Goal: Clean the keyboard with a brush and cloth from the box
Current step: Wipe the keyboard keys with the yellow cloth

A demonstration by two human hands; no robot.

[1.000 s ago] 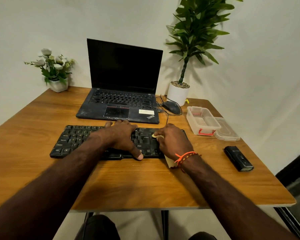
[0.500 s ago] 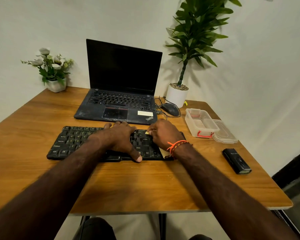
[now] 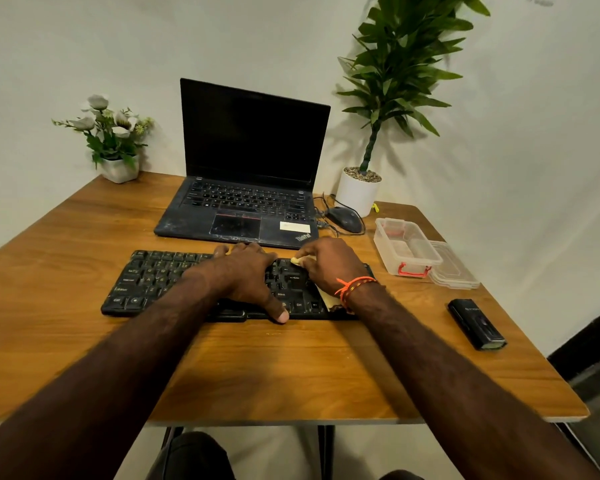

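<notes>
Keyboard: the black keyboard (image 3: 174, 282) lies flat near the front of the wooden table (image 3: 291, 368), straight ahead of the person, where both hands reach it without stretching.
Left hand: the left hand (image 3: 246, 275) lies palm down over the middle keys, fingers spread toward the far edge and the thumb at the near edge. It holds nothing; it seems to be there to pin the keyboard so that wiping does not push it about.
Right hand: the right hand (image 3: 329, 265) has its fingers curled round a pale yellow cloth (image 3: 329, 299), pressing it on the keys at the right end. A corner of the cloth shows at the fingertips, and more trails out under the wrist.
Bracelet: an orange bracelet (image 3: 352, 287) sits on the right wrist.
Box: the clear plastic box (image 3: 407, 251) stands open to the right of the keyboard, its lid (image 3: 456, 271) laid just beside it, probably so the tools can go back in easily.
Brush: I cannot pick out a brush for certain. A small dark object (image 3: 477, 323) lies near the right edge of the table, too unclear to name.
Background: an open laptop (image 3: 250, 174) with a dark screen stands behind the keyboard, a mouse (image 3: 343, 218) beside it, and a flower pot (image 3: 118, 168) and a tall plant (image 3: 378, 98) at the back corners, all out of the way.
Stage: judging by the cloth on the keys, the wiping step is under way at the right end.
</notes>
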